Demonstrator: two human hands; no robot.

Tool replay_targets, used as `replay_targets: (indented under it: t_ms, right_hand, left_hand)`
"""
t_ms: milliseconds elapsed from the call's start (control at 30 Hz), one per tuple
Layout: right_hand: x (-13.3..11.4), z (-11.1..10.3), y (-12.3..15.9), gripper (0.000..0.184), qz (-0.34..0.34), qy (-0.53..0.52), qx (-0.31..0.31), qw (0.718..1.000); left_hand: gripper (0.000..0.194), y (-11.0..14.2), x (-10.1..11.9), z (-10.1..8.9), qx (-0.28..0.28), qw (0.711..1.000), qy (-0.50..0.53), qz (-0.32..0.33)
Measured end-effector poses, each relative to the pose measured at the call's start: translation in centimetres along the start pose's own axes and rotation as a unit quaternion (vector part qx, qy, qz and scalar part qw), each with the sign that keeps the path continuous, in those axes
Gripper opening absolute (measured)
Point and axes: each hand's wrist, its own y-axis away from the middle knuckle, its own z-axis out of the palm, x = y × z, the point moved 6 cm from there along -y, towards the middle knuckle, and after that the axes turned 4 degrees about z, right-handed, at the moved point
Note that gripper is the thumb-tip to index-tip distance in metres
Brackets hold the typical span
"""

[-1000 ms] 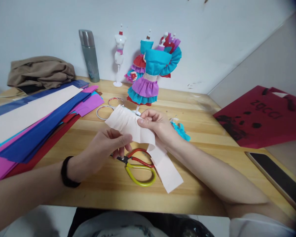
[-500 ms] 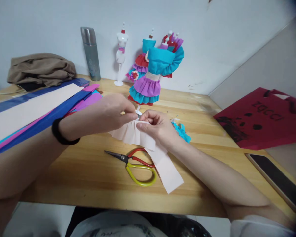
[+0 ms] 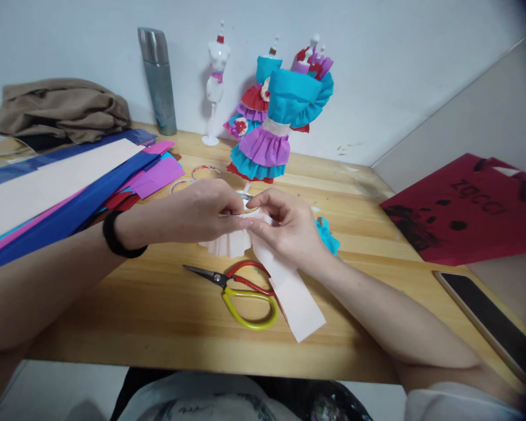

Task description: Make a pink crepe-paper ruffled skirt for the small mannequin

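Note:
A pale pink strip of pleated crepe paper [image 3: 289,292] is gathered between both hands above the wooden table [image 3: 158,316]. My left hand [image 3: 201,210] pinches its folded top edge from the left, fingers closed. Facing it, my right hand [image 3: 284,225] pinches the same edge from the right, fingertips touching the left ones. The loose tail of the strip trails down onto the table beside the scissors [image 3: 241,286], which have red and yellow handles and lie just below my hands.
Long sheets of coloured paper [image 3: 61,187] lie at the left, tape rings [image 3: 204,171] behind my hands. Small mannequins in paper dresses [image 3: 276,123], a bare mannequin [image 3: 214,88], a metal flask [image 3: 158,82] and brown cloth [image 3: 61,108] stand at the back. Red bag [image 3: 464,210] and phone [image 3: 486,316] at right.
My left hand rose from the strip's lower edge near the scissors to its top edge, meeting my right hand. The pleats are now bunched tighter between the fingers.

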Motion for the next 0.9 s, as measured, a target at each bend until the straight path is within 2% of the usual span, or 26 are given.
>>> replay_targets:
  t_ms: [267, 500, 700, 800, 900]
  right_hand:
    - [-0.3, -0.1, 0.2, 0.018, 0.007, 0.015, 0.016, 1.0]
    - [-1.2, -0.4, 0.5, 0.021, -0.002, 0.071, 0.036, 0.997]
    - [-1.2, -1.0, 0.4, 0.019, -0.006, 0.042, 0.048, 0.998]
    - [-0.8, -1.0, 0.1, 0.016, 0.016, 0.009, 0.033, 0.999]
    - [-0.4, -0.4, -0.1, 0.022, 0.059, -0.035, -0.014, 0.998]
  left_hand:
    - [0.034, 0.0, 0.3, -0.4, 0.028, 0.998, -0.021, -0.053]
    - [0.036, 0.4, 0.3, -0.4, 0.055, 0.998, -0.025, -0.03]
    - [0.036, 0.3, 0.0, -0.8, 0.068, 0.996, -0.049, -0.005]
    - [0.036, 0.4, 0.0, -1.1, 0.083, 0.996, -0.042, 0.011]
    - [0.034, 0.5, 0.0, -1.3, 0.088, 0.995, -0.034, 0.016]
